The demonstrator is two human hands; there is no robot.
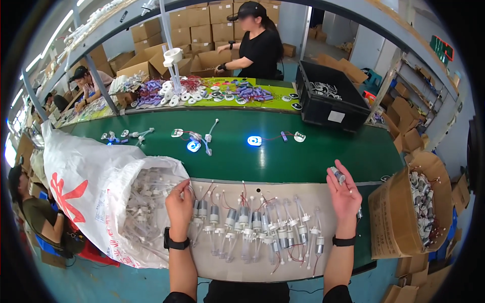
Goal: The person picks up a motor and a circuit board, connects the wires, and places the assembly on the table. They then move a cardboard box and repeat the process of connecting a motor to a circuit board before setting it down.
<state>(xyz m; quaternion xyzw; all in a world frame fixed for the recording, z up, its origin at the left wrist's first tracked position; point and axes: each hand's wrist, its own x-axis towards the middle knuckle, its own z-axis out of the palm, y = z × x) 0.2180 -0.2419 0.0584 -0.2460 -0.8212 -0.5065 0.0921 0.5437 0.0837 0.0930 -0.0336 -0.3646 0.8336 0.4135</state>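
Observation:
My right hand [346,201] is raised palm up above the right end of a beige board [313,194], its fingers holding a small silver motor [338,174]. Beside the mouth of a white woven sack [96,166], my left hand [179,208] has its fingers drawn together; whatever they hold is too small to make out. Clear plastic tube fittings [146,207] with white ends fill the sack's mouth. Between my hands, several small pump motors [244,216] with red wires lie on the board in a loose row, many joined to clear tubes.
Lit circuit pieces [254,141] with wires lie on the green belt [227,164]. A cardboard box [394,217] of motors stands at right, a black crate [331,108] at far right. Across the belt a person [260,48] works at cartons; others sit at left.

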